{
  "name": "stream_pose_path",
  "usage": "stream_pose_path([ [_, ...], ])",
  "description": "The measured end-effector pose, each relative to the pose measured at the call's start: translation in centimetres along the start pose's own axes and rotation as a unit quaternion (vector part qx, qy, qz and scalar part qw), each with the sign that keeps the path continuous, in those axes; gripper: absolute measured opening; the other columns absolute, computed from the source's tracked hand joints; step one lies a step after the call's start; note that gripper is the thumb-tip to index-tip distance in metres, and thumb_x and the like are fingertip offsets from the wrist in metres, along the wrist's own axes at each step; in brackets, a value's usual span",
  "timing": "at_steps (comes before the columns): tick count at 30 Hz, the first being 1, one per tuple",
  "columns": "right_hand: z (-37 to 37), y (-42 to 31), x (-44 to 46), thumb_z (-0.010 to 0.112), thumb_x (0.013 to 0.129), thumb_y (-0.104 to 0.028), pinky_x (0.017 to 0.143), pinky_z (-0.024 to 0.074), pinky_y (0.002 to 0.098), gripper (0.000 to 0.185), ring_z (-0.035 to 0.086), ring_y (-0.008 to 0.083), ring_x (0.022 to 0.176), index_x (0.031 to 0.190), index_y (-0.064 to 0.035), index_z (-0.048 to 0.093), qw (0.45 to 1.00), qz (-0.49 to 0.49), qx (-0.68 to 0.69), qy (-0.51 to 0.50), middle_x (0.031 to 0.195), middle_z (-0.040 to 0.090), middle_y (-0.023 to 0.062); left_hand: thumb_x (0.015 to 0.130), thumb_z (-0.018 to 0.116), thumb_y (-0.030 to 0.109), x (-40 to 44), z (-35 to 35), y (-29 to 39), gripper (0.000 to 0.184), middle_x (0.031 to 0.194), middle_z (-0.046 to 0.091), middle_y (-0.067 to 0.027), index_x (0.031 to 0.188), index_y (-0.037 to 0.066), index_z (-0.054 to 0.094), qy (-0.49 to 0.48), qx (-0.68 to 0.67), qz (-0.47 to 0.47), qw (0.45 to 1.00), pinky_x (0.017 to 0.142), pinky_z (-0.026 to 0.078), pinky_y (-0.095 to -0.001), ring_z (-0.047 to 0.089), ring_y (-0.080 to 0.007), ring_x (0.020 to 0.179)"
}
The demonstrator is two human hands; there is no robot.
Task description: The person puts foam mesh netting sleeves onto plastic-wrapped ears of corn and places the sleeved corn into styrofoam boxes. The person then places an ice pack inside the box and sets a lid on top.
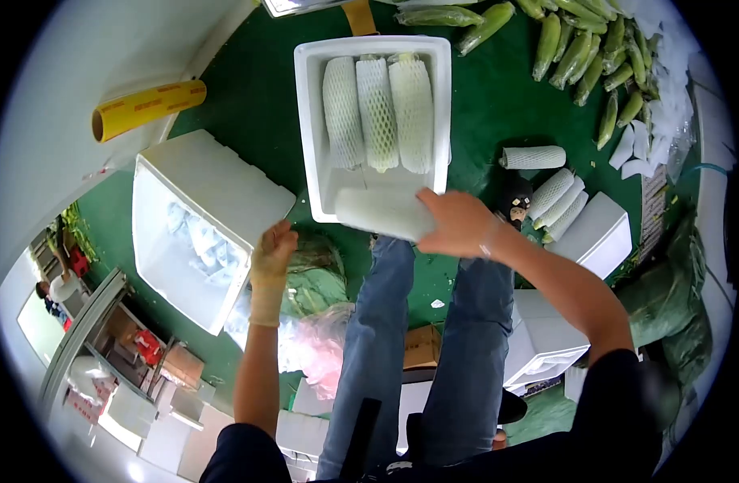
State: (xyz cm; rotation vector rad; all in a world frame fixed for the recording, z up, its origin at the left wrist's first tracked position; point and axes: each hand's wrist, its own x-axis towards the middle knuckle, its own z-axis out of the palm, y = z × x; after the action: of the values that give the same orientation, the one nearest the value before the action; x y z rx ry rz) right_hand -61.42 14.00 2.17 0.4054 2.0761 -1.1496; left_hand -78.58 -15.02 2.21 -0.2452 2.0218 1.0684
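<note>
A white foam box [303,121] stands in front of me. Inside it, three ears of corn [377,113] in white net foam sleeves lie side by side. My right hand [458,221] grips one end of a white foam-sleeved ear of corn [384,213], blurred by motion, held crosswise over the box's near end. To the left of that box, my left hand [273,249] is raised with its fingers curled in; I see nothing in it. A pale glove or wrap covers its palm and wrist. Nearest to it is the tilted foam box [216,177].
Bluish clear bags [200,237] fill the tilted box. A yellow film roll [148,109] lies at upper left. Many plastic-wrapped ears of corn [575,60] cover the upper right floor. Sleeved ears [556,197] lie beside my foot. Another person [63,290] is far left.
</note>
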Motion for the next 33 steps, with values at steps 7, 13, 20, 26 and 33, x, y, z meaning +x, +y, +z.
stream_pose_path([
  [7,6.8,0.8,11.7,0.068,0.070,-0.026,0.088,0.0461,0.0389,0.062,0.054,0.0326,0.107,0.120,0.0051,0.047,0.990,0.057,-0.109,0.064,0.118,0.051,0.0178,0.089,0.054,0.009,-3.6,-3.2,-9.5,0.030,0.093,0.058,-0.0063,0.115,-0.007,0.052,-0.073,-0.072,-0.073,0.992,0.078,0.046,-0.0229,0.054,-0.0127,0.081],
  [13,7.2,-1.9,-5.7,0.061,0.073,-0.010,0.081,0.0437,0.0424,0.035,0.051,0.0349,0.092,0.105,0.0011,0.052,0.954,-0.022,-0.062,0.293,0.099,0.052,0.0174,0.092,0.045,0.004,-10.2,-0.9,-14.9,0.019,0.076,0.047,-0.0034,0.100,-0.013,0.051,-0.004,-0.387,-0.259,0.885,0.067,0.043,-0.0230,0.046,-0.0122,0.069],
  [20,9.7,-0.4,-12.0,0.061,0.074,-0.009,0.072,0.0462,0.0420,0.029,0.055,0.0334,0.083,0.101,-0.0035,0.053,0.966,0.058,0.027,0.251,0.088,0.054,0.0143,0.086,0.058,0.003,-15.5,6.6,-9.6,0.020,0.085,0.058,-0.0035,0.104,-0.004,0.059,-0.133,-0.090,-0.022,0.987,0.068,0.045,-0.0219,0.054,-0.0107,0.078],
  [26,7.9,-2.6,-7.4,0.061,0.074,-0.010,0.071,0.0465,0.0423,0.025,0.055,0.0326,0.082,0.097,-0.0028,0.053,0.956,-0.009,0.058,0.286,0.087,0.055,0.0136,0.086,0.060,-0.001,-17.0,8.0,-10.7,0.027,0.109,0.061,-0.0087,0.112,-0.003,0.055,-0.209,0.029,-0.095,0.973,0.086,0.047,-0.0225,0.058,-0.0133,0.095],
  [33,7.4,-1.4,5.6,0.055,0.073,-0.007,0.077,0.0458,0.0374,0.018,0.055,0.0295,0.090,0.089,0.0015,0.058,0.943,-0.056,-0.056,0.322,0.091,0.057,0.0150,0.084,0.062,0.001,-17.8,7.6,-12.3,0.029,0.107,0.062,-0.0096,0.113,-0.002,0.055,-0.198,-0.021,-0.142,0.970,0.083,0.048,-0.0246,0.059,-0.0153,0.095],
])
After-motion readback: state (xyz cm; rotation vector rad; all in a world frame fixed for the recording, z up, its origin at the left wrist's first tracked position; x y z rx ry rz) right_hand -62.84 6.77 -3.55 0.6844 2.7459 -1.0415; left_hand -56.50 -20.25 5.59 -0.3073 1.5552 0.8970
